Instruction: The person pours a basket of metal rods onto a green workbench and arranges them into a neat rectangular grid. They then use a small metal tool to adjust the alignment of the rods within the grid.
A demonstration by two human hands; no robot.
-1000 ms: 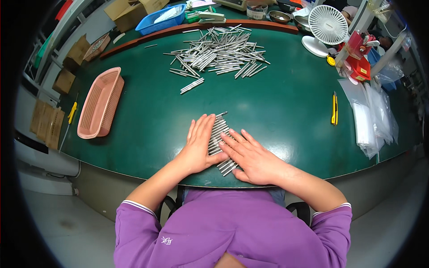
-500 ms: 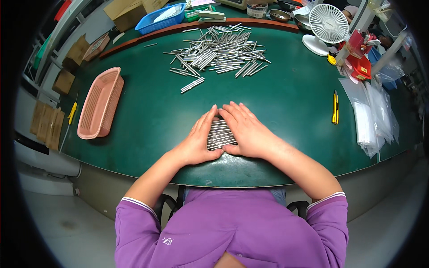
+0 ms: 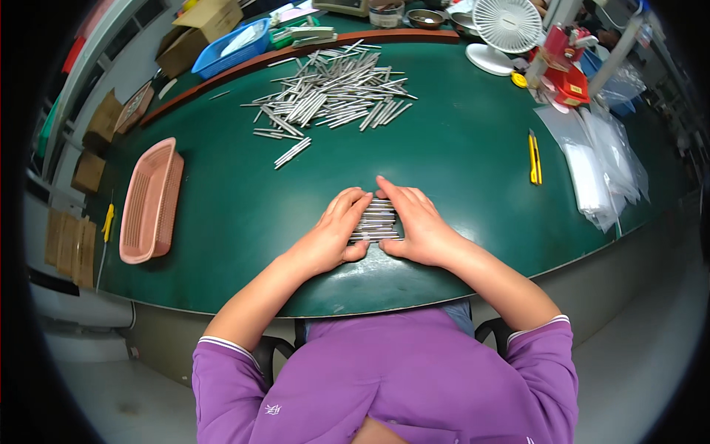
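A row of shiny metal rods (image 3: 378, 220) lies side by side between my hands, near the front of the green table. My left hand (image 3: 330, 231) curls round the rods' left ends, with its thumb at the near edge and its fingertips at the far edge. Round the right ends my right hand (image 3: 420, 228) is cupped the same way. The palms hide the rod ends. Farther off is a large loose pile of similar metal rods (image 3: 325, 96), and a few rods (image 3: 293, 153) lie together just in front of it.
A pink plastic basket (image 3: 153, 200) stands left, beyond it a yellow-handled tool (image 3: 109, 222). Right are a yellow utility knife (image 3: 534, 159) and clear plastic bags (image 3: 592, 177). A brown strip (image 3: 296, 52) runs behind the pile; a blue basket (image 3: 231, 48) and white fan (image 3: 506, 29) stand at the back.
My fingertips have drawn apart at the far side, so more of the rod row shows between my hands. The whole view has shifted and turned slightly; the pile appears unchanged.
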